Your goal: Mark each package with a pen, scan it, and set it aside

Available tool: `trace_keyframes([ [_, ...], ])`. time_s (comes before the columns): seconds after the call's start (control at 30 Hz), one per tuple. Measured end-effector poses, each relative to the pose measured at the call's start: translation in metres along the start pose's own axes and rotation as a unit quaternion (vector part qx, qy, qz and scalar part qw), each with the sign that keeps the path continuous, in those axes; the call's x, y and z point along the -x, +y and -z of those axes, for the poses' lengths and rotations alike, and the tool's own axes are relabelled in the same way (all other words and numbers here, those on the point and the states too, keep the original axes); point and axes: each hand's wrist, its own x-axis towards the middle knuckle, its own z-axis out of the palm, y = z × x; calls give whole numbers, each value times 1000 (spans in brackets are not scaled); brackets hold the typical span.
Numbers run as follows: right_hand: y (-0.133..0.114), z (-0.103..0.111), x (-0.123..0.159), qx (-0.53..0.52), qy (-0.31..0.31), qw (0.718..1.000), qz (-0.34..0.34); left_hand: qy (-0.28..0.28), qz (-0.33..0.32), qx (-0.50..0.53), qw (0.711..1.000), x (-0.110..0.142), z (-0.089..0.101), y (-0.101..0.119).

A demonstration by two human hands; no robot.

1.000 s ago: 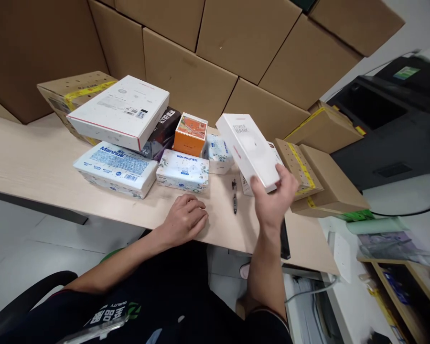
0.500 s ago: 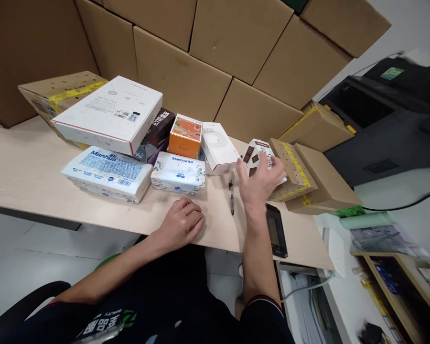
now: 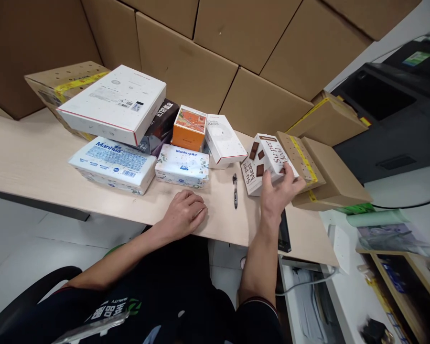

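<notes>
My right hand (image 3: 280, 193) grips a white "Super Meal" box (image 3: 267, 161) with brown squares printed on it, tilted just above the desk. My left hand (image 3: 185, 213) rests on the desk (image 3: 28, 167) near its front edge, fingers curled loosely, holding nothing. A white power bank box (image 3: 222, 140) lies left of the held box, leaning on a small tissue pack. A black pen (image 3: 235, 190) lies between my hands.
On the desk stand an orange box (image 3: 189, 127), two Manhua tissue packs (image 3: 114, 162), a large flat white box (image 3: 114, 104) and taped cardboard parcels (image 3: 322, 174). A black phone (image 3: 284, 233) lies by my right wrist. Big cartons line the wall; a printer stands at right.
My right hand set the white power bank box down beside the orange box, then took hold of the Super Meal box and lifted it. My left hand stayed put.
</notes>
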Motion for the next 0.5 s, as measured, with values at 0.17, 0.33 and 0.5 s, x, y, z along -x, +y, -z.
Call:
trace_keyframes([
  [0.17, -5, 53, 28, -61, 98, 993, -33, 28, 104, -30, 994, 2, 1, -6],
  [0.33, 4, 88, 52, -251, 119, 959, -47, 17, 172, -37, 984, 0, 1, -11],
  [0.5, 6, 85, 72, -326, 1, 944, -53, 124, 198, 140, 962, 0, 4, -16],
])
